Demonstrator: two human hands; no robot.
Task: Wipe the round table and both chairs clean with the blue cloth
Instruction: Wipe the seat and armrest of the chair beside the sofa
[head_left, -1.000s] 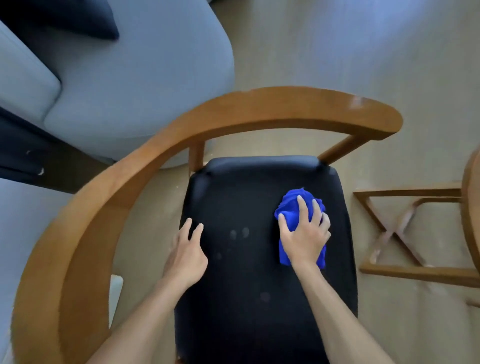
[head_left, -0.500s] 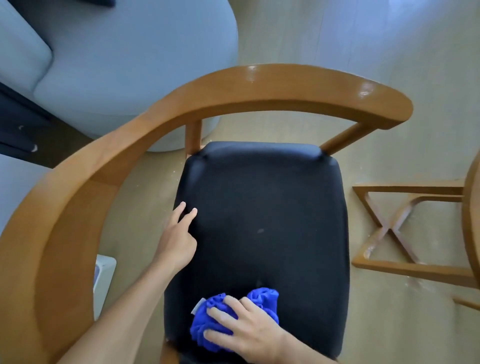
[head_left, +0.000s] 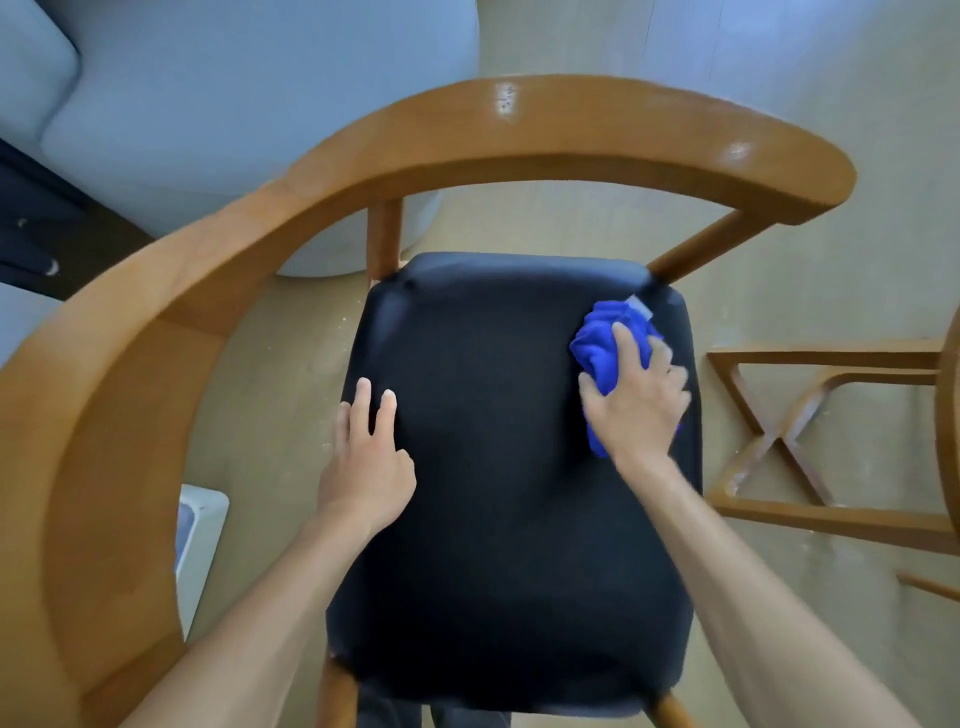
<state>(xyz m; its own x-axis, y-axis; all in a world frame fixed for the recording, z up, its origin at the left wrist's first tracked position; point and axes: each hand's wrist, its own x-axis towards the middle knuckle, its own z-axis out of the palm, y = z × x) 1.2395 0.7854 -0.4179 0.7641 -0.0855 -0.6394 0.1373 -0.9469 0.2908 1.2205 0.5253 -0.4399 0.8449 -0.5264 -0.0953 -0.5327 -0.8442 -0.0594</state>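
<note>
A wooden chair with a curved backrest and a black padded seat fills the view below me. The bunched blue cloth lies on the seat's far right corner, and my right hand presses down on it with fingers spread over the cloth. My left hand rests flat on the seat's left edge, fingers straight, holding nothing. The round table shows only as a wooden rim at the right edge.
The table's crossed wooden base stands on the floor right of the chair. A pale blue sofa sits behind the backrest at top left. A white box lies on the floor under the left armrest.
My right hand has carried the cloth from the seat's near edge up to its far right corner. My left hand stays on the seat's left side.
</note>
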